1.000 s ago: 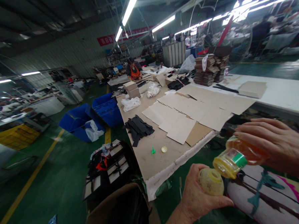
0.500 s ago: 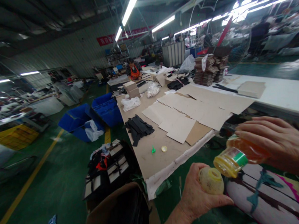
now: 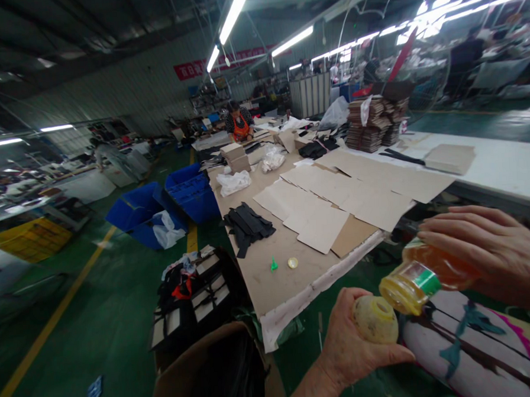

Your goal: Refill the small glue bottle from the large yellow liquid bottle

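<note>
My left hand (image 3: 348, 348) is wrapped round a small, pale yellow, stained squeeze bottle (image 3: 374, 320) with an uncapped neck. In my right hand (image 3: 494, 251) is a larger clear bottle (image 3: 450, 267) of amber liquid, tipped to the left. Its yellow mouth meets or nearly meets the small bottle's opening; I cannot tell whether they touch. A green nozzle cap (image 3: 274, 264) and a round yellowish cap (image 3: 292, 262) lie on the near end of the worktable (image 3: 270, 293).
Board sheets (image 3: 323, 219) and black strips (image 3: 248, 226) cover parts of the table. Left of it stand blue bins (image 3: 136, 208) and an open cardboard box (image 3: 180, 369). A patterned cushion-like thing (image 3: 472, 341) sits below my hands. A person (image 3: 238, 126) works at the far end.
The view has shifted slightly, so the surroundings sit a little farther right. Both hands keep the bottles in nearly the same position.
</note>
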`<control>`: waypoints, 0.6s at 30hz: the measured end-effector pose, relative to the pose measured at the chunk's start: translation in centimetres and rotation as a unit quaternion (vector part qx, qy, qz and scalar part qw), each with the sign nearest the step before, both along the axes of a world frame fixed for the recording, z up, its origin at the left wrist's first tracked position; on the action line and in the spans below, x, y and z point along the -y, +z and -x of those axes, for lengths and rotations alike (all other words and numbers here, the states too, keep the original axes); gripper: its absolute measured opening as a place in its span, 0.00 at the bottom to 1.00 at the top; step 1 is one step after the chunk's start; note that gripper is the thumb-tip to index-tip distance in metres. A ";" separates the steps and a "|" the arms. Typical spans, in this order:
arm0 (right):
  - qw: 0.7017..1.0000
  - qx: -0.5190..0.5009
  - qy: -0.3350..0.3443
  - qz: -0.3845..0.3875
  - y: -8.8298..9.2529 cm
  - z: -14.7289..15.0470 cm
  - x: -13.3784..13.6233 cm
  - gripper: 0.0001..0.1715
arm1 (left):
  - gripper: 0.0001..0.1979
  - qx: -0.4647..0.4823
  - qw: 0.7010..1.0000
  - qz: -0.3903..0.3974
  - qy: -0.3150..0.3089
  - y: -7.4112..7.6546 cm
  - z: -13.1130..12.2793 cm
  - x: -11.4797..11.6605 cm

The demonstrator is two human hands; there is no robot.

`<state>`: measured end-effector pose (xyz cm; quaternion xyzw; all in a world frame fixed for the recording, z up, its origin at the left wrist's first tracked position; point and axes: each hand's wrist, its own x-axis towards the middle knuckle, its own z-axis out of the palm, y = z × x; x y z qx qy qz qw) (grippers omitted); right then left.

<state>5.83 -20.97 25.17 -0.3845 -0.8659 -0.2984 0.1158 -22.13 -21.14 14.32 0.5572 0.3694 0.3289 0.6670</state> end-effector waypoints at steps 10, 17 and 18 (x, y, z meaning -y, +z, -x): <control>1.000 -0.003 -0.005 0.000 0.1 0.2 -0.2 0.17 | 0.42 0.007 1.000 0.002 -0.006 -0.3 0.1 -0.1; 1.000 -0.006 -0.004 0.002 0.1 0.2 -0.3 0.16 | 0.43 -0.003 1.000 -0.007 -0.005 -0.3 0.2 -0.2; 1.000 -0.007 -0.002 0.001 0.1 0.2 -0.3 0.16 | 0.43 -0.003 1.000 -0.012 -0.005 -0.3 0.2 -0.2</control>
